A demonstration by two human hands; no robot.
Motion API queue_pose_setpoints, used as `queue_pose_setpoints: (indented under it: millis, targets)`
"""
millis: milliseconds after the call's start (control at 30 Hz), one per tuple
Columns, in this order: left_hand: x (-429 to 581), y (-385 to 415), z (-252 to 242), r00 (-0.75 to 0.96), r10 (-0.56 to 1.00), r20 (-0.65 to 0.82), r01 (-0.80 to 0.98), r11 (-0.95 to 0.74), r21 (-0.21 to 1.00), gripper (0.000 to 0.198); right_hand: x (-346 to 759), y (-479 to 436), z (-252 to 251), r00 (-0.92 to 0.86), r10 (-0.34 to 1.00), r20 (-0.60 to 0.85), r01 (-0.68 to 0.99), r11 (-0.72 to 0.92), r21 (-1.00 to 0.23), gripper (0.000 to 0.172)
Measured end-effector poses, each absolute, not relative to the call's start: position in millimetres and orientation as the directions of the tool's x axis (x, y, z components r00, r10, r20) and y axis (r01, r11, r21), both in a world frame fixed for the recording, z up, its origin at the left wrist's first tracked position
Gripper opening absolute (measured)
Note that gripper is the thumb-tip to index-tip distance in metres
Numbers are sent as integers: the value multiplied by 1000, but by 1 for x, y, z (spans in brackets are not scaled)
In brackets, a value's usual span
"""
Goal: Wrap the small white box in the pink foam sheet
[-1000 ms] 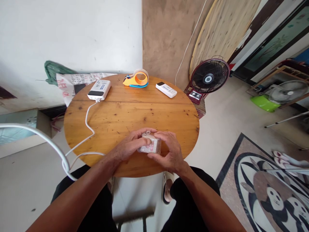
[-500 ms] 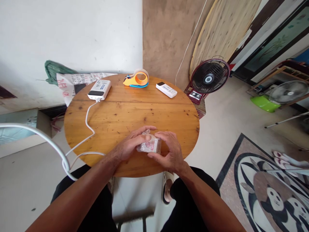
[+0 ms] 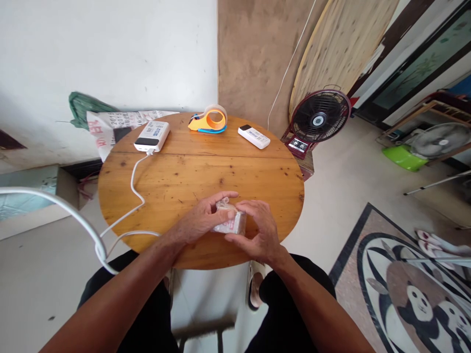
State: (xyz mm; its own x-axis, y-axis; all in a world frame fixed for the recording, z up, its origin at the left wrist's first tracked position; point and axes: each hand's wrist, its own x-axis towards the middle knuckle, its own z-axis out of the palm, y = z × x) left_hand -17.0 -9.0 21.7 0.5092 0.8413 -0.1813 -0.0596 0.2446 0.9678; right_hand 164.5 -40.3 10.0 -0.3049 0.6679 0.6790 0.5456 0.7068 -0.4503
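A small white box [image 3: 240, 224] with pink print, wrapped in clear plastic, rests near the front edge of the round wooden table [image 3: 176, 189]. My left hand [image 3: 200, 219] grips it from the left, the thumb lying across its top and the fingers reaching round the far side. Bunched plastic sticks up beside those fingers. My right hand [image 3: 262, 230] curves round the right end, fingertips against the far top edge and thumb by the near lower corner. Both hands are closed about the box, which they partly cover.
Along the back of the table are a white power bank [image 3: 152, 136] with a cable [image 3: 135, 181] plugged in, an orange tape dispenser [image 3: 208, 120] and a second white power bank [image 3: 253, 136]. A dark red fan [image 3: 318, 120] stands beyond the right edge.
My left thumb has slid a little to the right across the top of the wrapped box. The right hand stays almost where it was.
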Motion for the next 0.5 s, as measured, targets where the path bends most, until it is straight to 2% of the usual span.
queue_pose_setpoints:
  millis: [233, 500]
  targets:
    - [-19, -7, 11, 486, 867, -105, -211, 233, 949, 55, 169, -40, 12, -250, 734, 631, 541, 647, -537, 48]
    - [-14, -5, 11, 451, 887, -101, -262, 240, 935, 38, 171, -38, 9, -188, 775, 603, 542, 594, -594, 44]
